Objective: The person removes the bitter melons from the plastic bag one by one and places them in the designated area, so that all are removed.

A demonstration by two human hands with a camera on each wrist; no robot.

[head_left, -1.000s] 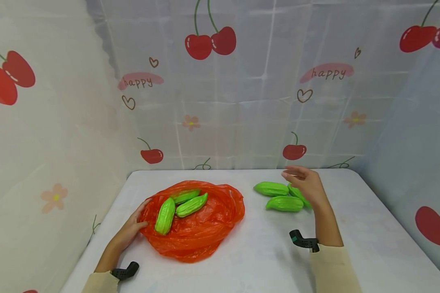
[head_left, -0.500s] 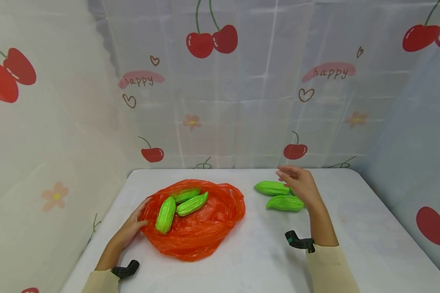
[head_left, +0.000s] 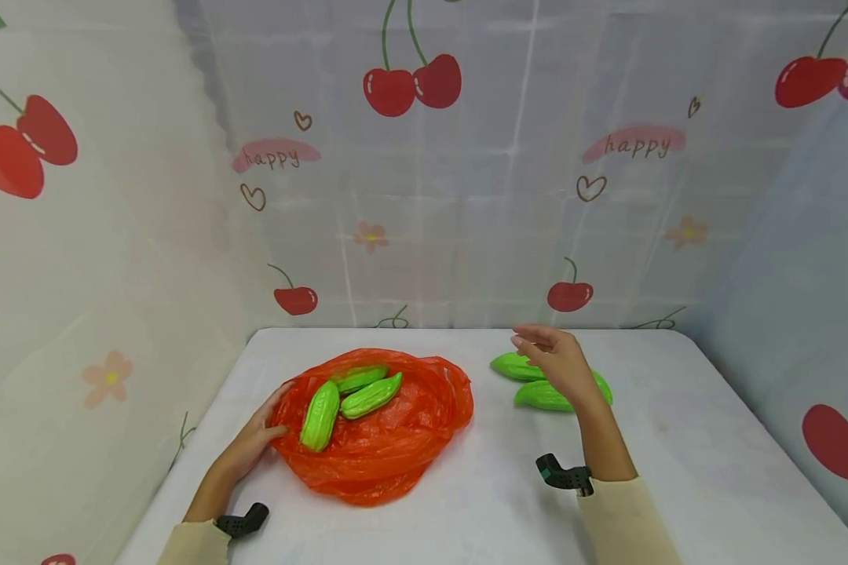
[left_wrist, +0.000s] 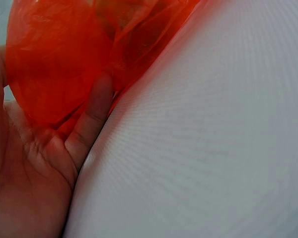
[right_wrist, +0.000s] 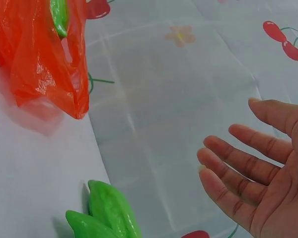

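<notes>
A red plastic bag [head_left: 413,428] lies open on the table, with three ribbed green gourds [head_left: 319,416] resembling bitter melons in its mouth. My left hand [head_left: 249,446] rests against the bag's left side; thumb and fingers lie spread along the film, as the left wrist view also shows with one finger [left_wrist: 94,104] extended against it. Farther right, a second group of green gourds [head_left: 542,396] sits on the table, partly hidden behind my right hand [head_left: 560,367]. That hand hovers over them with loosely bent fingers and holds nothing; the right wrist view shows its bare palm [right_wrist: 283,198].
The white tabletop [head_left: 495,502] has rounded far corners. Behind it hangs a pale curtain [head_left: 438,180] printed with cherries and "happy", and similar sheets enclose both sides. Each wrist bears a black camera mount [head_left: 243,522].
My right hand has drifted left above the gourds, uncovering the rightmost one and covering parts of the other two. The left hand and the bag stay where they were.
</notes>
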